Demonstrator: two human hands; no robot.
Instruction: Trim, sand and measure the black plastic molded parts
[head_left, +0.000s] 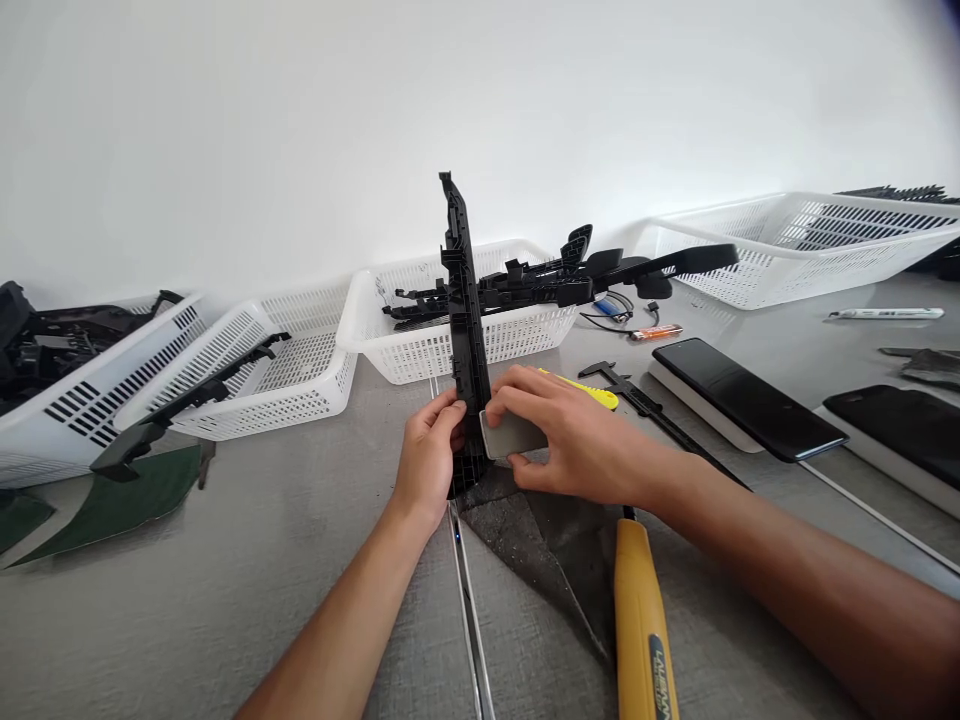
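**Black part held upright with both hands**

The black part point(463, 320) stands upright on the table point(225, 580), its lower end on a dark cloth point(525, 540). The left hand point(431, 450) grasps it low on its left side. The right hand point(570, 435) holds a grey block point(517, 437) pressed against the right side of the part. A yellow tool point(643, 620) lies near the right forearm. A white basket point(420, 345) with black pieces stands behind the part, and a caliper point(637, 395) lies to the right.

Left hand point(429, 452) grips upright black plastic part point(463, 330); right hand point(570, 430) presses grey block point(516, 436) against it.
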